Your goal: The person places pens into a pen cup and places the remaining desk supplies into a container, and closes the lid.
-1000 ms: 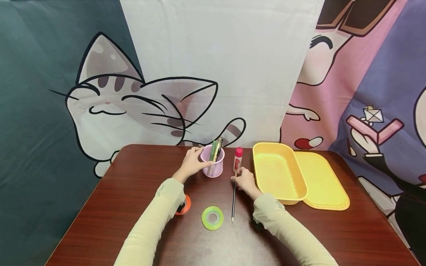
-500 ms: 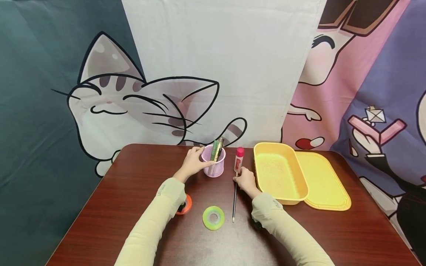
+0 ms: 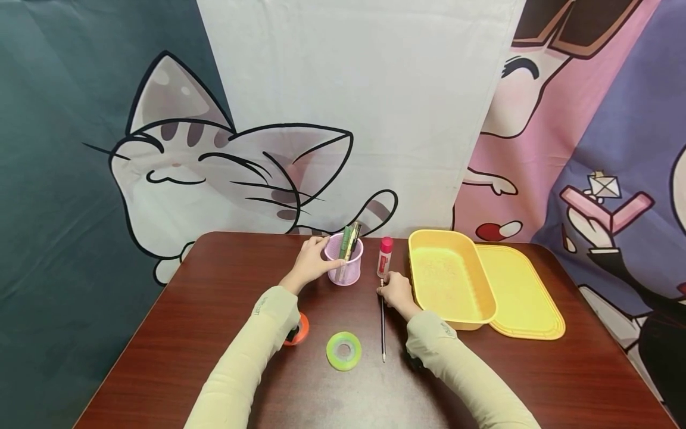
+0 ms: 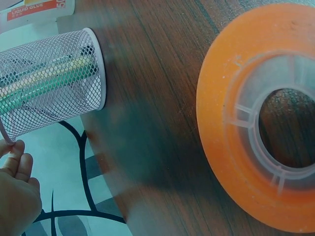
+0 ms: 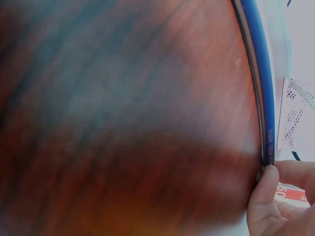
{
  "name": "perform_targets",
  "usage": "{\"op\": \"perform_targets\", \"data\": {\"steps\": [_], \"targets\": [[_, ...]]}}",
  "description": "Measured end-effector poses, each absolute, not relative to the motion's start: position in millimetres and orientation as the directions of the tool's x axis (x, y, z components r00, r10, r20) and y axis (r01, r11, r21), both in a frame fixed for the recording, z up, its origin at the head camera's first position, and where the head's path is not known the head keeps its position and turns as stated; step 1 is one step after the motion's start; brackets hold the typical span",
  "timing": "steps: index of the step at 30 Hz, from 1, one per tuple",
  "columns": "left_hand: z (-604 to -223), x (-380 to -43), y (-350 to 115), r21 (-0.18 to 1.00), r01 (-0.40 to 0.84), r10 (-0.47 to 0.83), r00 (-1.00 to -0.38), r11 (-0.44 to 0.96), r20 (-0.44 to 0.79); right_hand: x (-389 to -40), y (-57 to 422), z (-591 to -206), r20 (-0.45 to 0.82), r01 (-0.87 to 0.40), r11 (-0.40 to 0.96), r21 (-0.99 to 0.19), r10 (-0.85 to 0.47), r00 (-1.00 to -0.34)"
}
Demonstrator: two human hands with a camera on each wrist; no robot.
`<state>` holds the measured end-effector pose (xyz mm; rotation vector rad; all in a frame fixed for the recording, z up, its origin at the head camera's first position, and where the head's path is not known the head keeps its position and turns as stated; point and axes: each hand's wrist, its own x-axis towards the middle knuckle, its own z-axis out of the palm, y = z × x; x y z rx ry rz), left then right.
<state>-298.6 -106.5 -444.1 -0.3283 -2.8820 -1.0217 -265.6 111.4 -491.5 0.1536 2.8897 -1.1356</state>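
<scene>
Probably light, stiff and smooth, the pencil (image 3: 383,328) suits a fingertip hold near its far end, where the right hand (image 3: 398,290) pinches it beside the glue bottle (image 3: 384,256); the left hand (image 3: 309,262) pinches the mesh cup's (image 3: 351,274) rim.

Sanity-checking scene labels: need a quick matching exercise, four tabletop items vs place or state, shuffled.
Things
1. mesh cup
2. pencil
3. glue stick
4. green tape roll

Place or state
A. lying flat on the table, left of the pencil in the head view
B. standing upright, just beyond the right hand
C. pinched near one end by the right hand
D. gripped at the rim by the left hand

Pairs: 1-D, 2-C, 3-B, 4-A
</scene>
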Motion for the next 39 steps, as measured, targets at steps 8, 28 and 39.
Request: {"op": "perform_targets", "data": {"steps": [8,28,39], "targets": [[-443.8,-297.6,-104.9,0.619,0.214,0.175,-0.977,0.755,0.124,-263.4,113.3,-491.9,-0.068,0.110,0.727,-0.678,0.086,-0.994],[-444.5,-297.8,-105.5,0.600,0.239,0.186,-0.971,0.764,0.150,-258.7,111.2,-480.5,-0.104,0.135,0.648,-0.749,0.087,-0.991],[-444.6,-298.2,-105.6,0.616,0.220,0.174,-0.975,0.757,0.135,-250.0,102.4,-451.8,-0.071,0.075,0.543,-0.837,0.027,-0.997]]}}
